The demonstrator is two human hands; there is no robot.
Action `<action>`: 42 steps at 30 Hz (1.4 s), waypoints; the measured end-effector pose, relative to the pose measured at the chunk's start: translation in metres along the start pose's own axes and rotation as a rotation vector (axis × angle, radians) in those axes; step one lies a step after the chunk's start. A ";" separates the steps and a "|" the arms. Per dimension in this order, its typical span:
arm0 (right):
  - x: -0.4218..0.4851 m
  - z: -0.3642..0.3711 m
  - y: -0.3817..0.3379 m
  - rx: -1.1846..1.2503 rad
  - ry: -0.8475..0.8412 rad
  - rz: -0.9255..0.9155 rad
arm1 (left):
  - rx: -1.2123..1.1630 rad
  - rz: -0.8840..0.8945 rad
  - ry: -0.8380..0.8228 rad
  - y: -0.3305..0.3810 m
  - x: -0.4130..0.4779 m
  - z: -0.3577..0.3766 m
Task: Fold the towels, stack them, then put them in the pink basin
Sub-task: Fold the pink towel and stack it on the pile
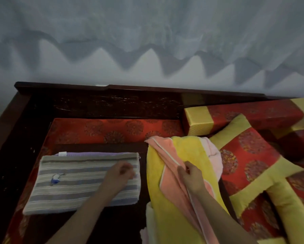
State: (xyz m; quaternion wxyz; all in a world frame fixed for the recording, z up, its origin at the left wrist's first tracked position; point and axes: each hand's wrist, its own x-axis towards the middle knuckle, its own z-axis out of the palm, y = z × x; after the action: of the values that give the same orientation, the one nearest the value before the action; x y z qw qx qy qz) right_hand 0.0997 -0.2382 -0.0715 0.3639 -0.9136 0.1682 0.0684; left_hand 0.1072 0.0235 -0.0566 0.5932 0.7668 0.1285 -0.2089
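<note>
Right hand [191, 176] pinches pink towel [169, 181], left hand [118, 173] slack above striped towel [72, 189], cushions [244, 155] nearby

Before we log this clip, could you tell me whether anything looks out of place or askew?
The purple towel pokes out beyond the far edge of the striped towel, so the stack is not flush. At right, red-and-yellow cushions lie tumbled at angles. Nothing looks spilled.

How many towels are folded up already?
2: the striped towel lies on the left, and a purple towel peeks out beneath its far edge. More may be hidden underneath.
</note>
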 end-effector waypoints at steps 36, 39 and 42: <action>-0.005 -0.253 -0.167 0.331 0.301 -0.318 | -0.733 0.175 -0.142 0.248 -0.090 -0.040; -0.001 -0.276 -0.175 0.535 0.347 -0.192 | -0.646 0.306 -0.029 0.266 -0.098 -0.075; 0.001 -0.291 -0.182 0.683 0.332 -0.127 | -0.489 0.391 0.106 0.276 -0.104 -0.105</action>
State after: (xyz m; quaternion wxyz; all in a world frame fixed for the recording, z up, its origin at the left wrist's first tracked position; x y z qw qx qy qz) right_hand 0.1663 -0.3158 0.2562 0.6186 -0.7470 0.1809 -0.1630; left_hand 0.1565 0.0574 0.2509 0.7815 0.6213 0.0556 -0.0136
